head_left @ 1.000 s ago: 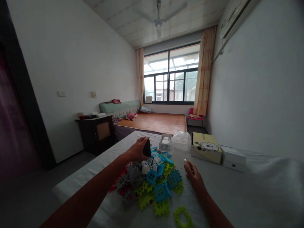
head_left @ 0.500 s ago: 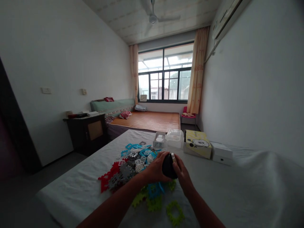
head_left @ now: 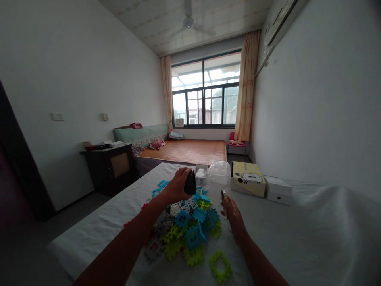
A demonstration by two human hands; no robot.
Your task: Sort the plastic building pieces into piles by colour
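My left hand [head_left: 175,186] grips a small black object with a rounded outline [head_left: 190,183], raised over the far side of the pile. What kind of object it is, I cannot make out. To the right, my right hand [head_left: 234,217] is closed on a thin, flat item with a pale edge [head_left: 224,201], seen almost edge-on. Between and below the hands lie interlocking plastic pieces with notched edges: blue ones [head_left: 194,237], green ones [head_left: 195,256] and white lattice ones [head_left: 175,209]. My left forearm hides part of the pile. A green ring-shaped piece [head_left: 212,267] sits apart near me.
Along the far edge of the cloth-covered surface [head_left: 285,242] stand a small box with white contents [head_left: 201,171], a clear plastic container [head_left: 218,178], a yellow cartoon box [head_left: 248,179] and a white box [head_left: 279,191]. Beyond are a bed [head_left: 190,151] and a dark cabinet [head_left: 101,169].
My hands have come apart. The left has moved left and up with the black object, while the right keeps the thin item, slightly further right. More of the blue and green pieces now shows.
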